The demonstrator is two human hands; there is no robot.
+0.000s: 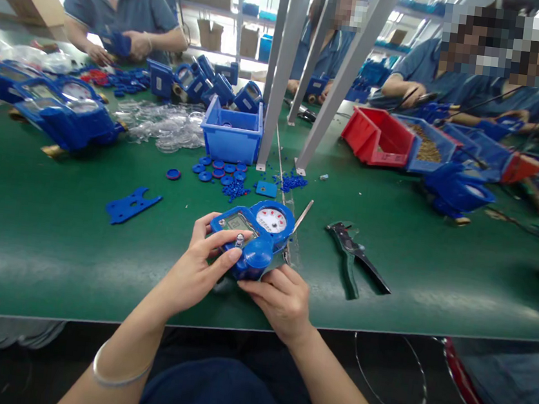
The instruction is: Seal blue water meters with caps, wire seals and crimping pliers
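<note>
A blue water meter [268,235] with a white round dial and a small display lies at the front middle of the green table. Around its left side, my left hand [201,264] is closed, with the thumb and a finger on top. Between those fingertips stands a small shiny, clear or metallic piece [240,241]. My right hand [286,300] is closed at the meter's lower right edge; its fingertips are partly hidden under the meter. Just beyond the meter are a small blue rectangular plate [266,189] and several blue round caps [218,174].
Wire-stripper-like pliers [358,257] lie to the right, a flat blue wrench [133,206] to the left. Behind are a blue bin [231,139], clear plastic covers [171,129], more meters [65,117], a red bin [374,136] and metal posts [280,73]. Co-workers sit across the table.
</note>
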